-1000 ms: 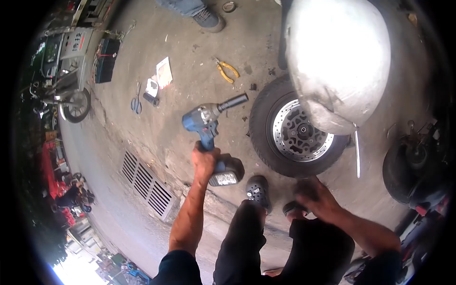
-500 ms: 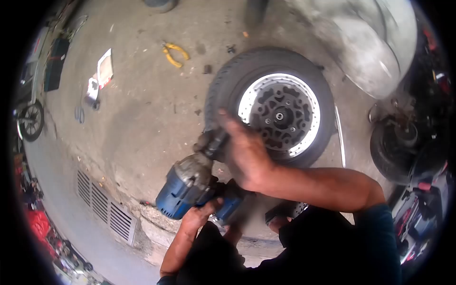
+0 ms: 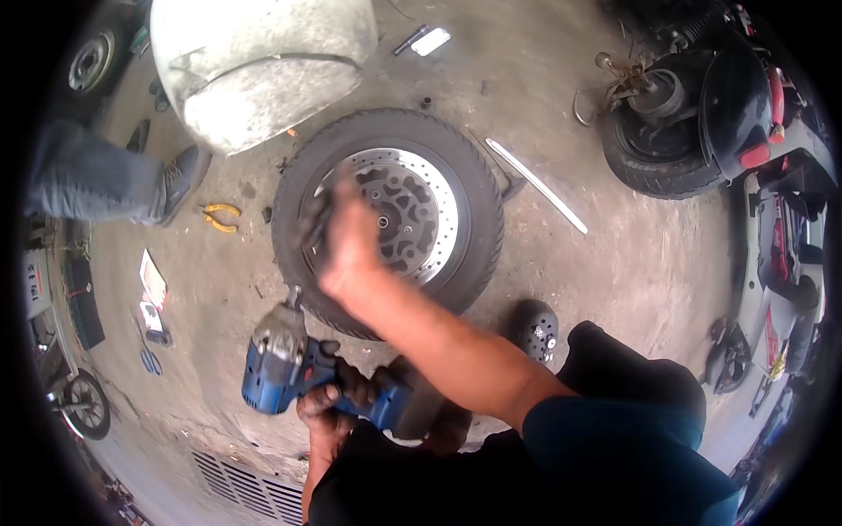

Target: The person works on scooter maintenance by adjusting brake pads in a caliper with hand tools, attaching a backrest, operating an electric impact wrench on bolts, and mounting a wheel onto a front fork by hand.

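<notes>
A blue cordless impact wrench (image 3: 279, 364) is gripped by its handle in my left hand (image 3: 323, 408), low and left of the wheel. Its grey nose points up, beside the tyre's lower left edge. My right hand (image 3: 353, 241) is over the left part of the wheel, smeared by motion. Dark shapes show about its fingers, and I cannot make out whether they hold something. Beneath it the wheel lies flat on the floor, with a black tyre (image 3: 478, 250), a silver rim (image 3: 445, 202) and a dark patterned centre.
Yellow-handled pliers (image 3: 221, 217) lie left of the tyre, near another person's shoe (image 3: 184, 180). A whitish, dirty bulky object (image 3: 272, 79) stands at the top. A silver bar (image 3: 537, 186) lies right of the wheel. Farther right are motorbike parts with a tyre (image 3: 658, 180).
My right hand has moved from the wrench's nose to over the wheel. The nose now looks thinner and shorter. The view has shifted, bringing another person's leg into sight.
</notes>
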`<state>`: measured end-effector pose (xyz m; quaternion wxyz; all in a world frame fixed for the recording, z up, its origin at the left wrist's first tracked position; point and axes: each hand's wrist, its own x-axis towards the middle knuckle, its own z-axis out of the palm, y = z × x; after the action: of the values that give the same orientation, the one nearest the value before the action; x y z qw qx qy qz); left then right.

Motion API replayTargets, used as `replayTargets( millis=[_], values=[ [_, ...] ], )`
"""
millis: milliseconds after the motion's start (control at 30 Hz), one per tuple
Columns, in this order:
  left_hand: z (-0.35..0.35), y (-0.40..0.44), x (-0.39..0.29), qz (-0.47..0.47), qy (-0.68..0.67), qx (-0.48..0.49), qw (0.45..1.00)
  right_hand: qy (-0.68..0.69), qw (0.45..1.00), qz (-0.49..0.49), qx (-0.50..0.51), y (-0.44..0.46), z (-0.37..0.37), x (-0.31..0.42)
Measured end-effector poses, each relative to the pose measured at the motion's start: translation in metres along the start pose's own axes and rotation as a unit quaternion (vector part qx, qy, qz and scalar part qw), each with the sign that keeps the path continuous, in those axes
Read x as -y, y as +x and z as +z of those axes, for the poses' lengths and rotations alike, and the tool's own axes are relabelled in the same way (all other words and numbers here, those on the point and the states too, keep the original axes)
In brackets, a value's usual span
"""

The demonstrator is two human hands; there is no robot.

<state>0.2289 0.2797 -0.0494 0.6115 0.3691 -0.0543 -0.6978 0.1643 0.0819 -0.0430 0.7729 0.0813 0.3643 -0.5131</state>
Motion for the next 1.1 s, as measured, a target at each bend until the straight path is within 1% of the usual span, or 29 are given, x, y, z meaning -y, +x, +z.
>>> replayTargets(
  millis=[33, 67, 100, 133, 167, 200, 233, 267, 300, 400, 433, 533, 633, 733, 833, 933, 1000, 1067, 1100],
  values=[
    [-0.01, -0.004, 0.002, 0.008, -0.006, 0.072, 0.997, 0.022, 0.995, -0.094, 0.021, 0.017, -0.003, 0.031],
    [-0.017, -0.01, 0.004, 0.005, -0.018, 0.079, 0.997, -0.036, 0.985, -0.17, -0.02, 0.015, 0.005, 0.068],
    [-0.019, -0.01, 0.002, 0.018, 0.014, 0.074, 0.997, -0.131, 0.949, -0.285, 0.008, 0.024, -0.001, 0.098],
    [-0.02, -0.014, 0.0, 0.034, 0.044, 0.064, 0.996, -0.256, 0.889, -0.377, -0.027, 0.05, -0.016, 0.128],
    [-0.021, -0.014, -0.001, 0.039, 0.047, 0.018, 0.998, -0.364, 0.844, -0.394, -0.03, 0.061, -0.025, 0.159],
    [-0.026, -0.014, -0.002, 0.059, 0.069, -0.017, 0.996, -0.476, 0.778, -0.405, -0.063, 0.093, -0.045, 0.19],
    [-0.034, -0.014, -0.004, 0.077, 0.092, -0.052, 0.991, -0.588, 0.699, -0.394, -0.097, 0.105, -0.062, 0.207],
    [-0.038, -0.012, -0.007, 0.095, 0.113, -0.085, 0.985, -0.687, 0.605, -0.382, -0.129, 0.116, -0.078, 0.223],
    [-0.036, -0.011, -0.011, 0.09, 0.107, -0.089, 0.986, -0.779, 0.498, -0.347, -0.157, 0.117, -0.082, 0.233],
    [-0.051, -0.011, -0.015, 0.076, 0.067, -0.124, 0.987, -0.818, 0.465, -0.318, -0.119, 0.127, -0.099, 0.235],
    [-0.053, -0.01, -0.016, 0.077, 0.087, -0.126, 0.985, -0.824, 0.445, -0.328, -0.123, 0.129, -0.1, 0.231],
    [-0.057, -0.01, -0.021, 0.069, 0.059, -0.124, 0.988, -0.872, 0.345, -0.333, -0.1, 0.156, -0.109, 0.228],
    [-0.061, -0.009, -0.019, 0.081, 0.042, -0.128, 0.988, -0.885, 0.329, -0.311, -0.107, 0.173, -0.113, 0.223],
    [-0.058, -0.009, -0.018, 0.087, 0.025, -0.145, 0.985, -0.83, 0.409, -0.366, -0.102, 0.175, -0.097, 0.221],
    [-0.058, -0.007, -0.017, 0.092, 0.01, -0.155, 0.984, -0.824, 0.325, -0.461, -0.049, 0.218, -0.074, 0.234],
    [-0.056, -0.006, -0.018, 0.098, 0.009, -0.187, 0.978, -0.875, 0.3, -0.378, 0.033, 0.255, -0.023, 0.228],
    [-0.041, -0.004, -0.021, 0.11, 0.002, -0.232, 0.966, -0.882, 0.12, -0.452, 0.057, 0.317, -0.013, 0.225],
    [-0.035, -0.002, -0.023, 0.137, -0.005, -0.26, 0.956, -0.892, 0.066, -0.441, 0.08, 0.339, -0.005, 0.218],
    [-0.05, -0.006, -0.018, 0.111, -0.016, -0.246, 0.963, -0.898, 0.056, -0.427, 0.085, 0.345, -0.007, 0.217]
  ],
)
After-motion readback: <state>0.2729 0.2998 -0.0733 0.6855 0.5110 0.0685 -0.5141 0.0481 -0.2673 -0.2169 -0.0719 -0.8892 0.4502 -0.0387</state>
